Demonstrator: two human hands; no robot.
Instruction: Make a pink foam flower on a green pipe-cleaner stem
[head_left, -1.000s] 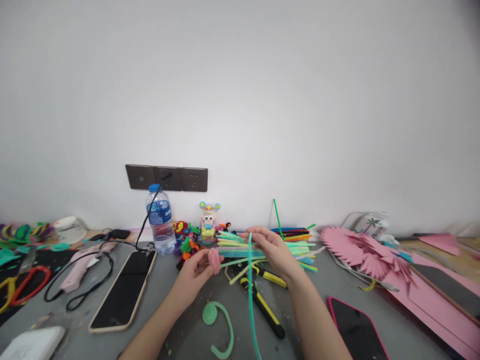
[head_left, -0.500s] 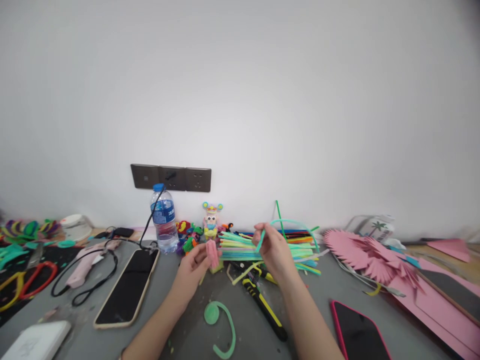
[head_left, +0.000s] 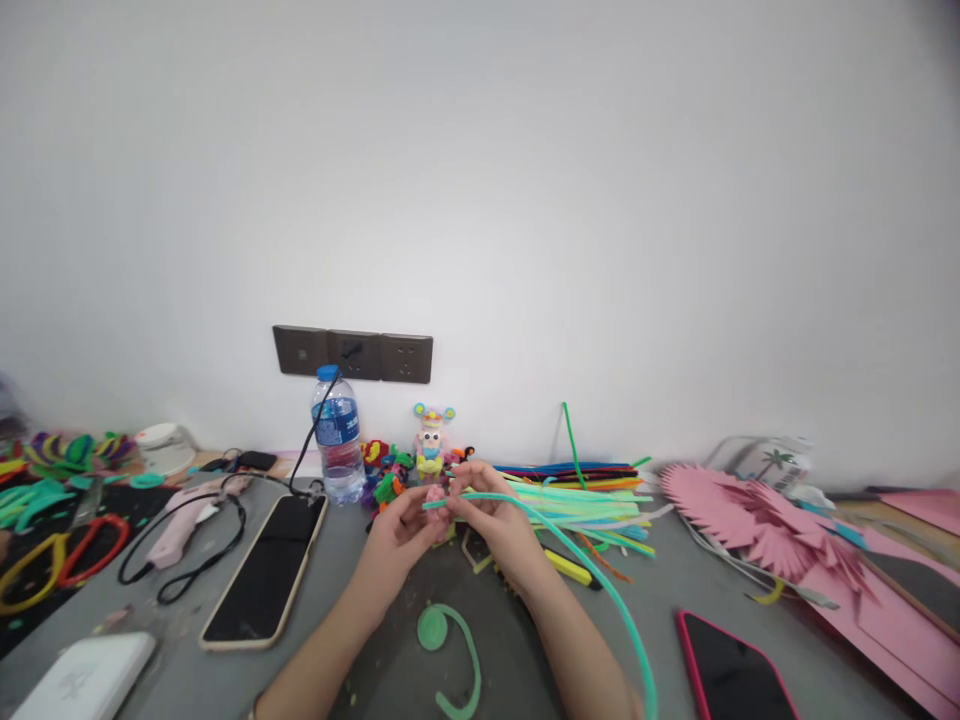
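Between the fingertips of my left hand [head_left: 401, 540] is a small pink piece [head_left: 436, 495], probably fuzzy pipe cleaner, mostly covered by the fingers. My right hand [head_left: 491, 520] pinches a mint-green pipe cleaner [head_left: 589, 560] close to its end, against the pink piece. The long free part of it arcs over my right forearm toward the lower right. Below the hands lies a green coiled pipe cleaner [head_left: 433, 628] with a curved tail. Behind them stands a small pipe-cleaner figure [head_left: 430, 452] with round blue-and-yellow ears. Pliers with a yellow-black handle [head_left: 568, 567] are partly hidden by my right hand.
Loose pipe cleaners [head_left: 592, 500] lie in a pile behind my right hand. A water bottle [head_left: 339, 445], a phone [head_left: 266, 575], scissors [head_left: 94, 550] and a white box [head_left: 82, 680] are leftward. On the right are a pink-edged phone [head_left: 735, 670] and folded pink paper [head_left: 750, 530].
My right hand has moved left to meet my left hand, bringing the mint-green pipe cleaner against the pink piece. Its free length now sweeps down to the right. The view has shifted slightly.
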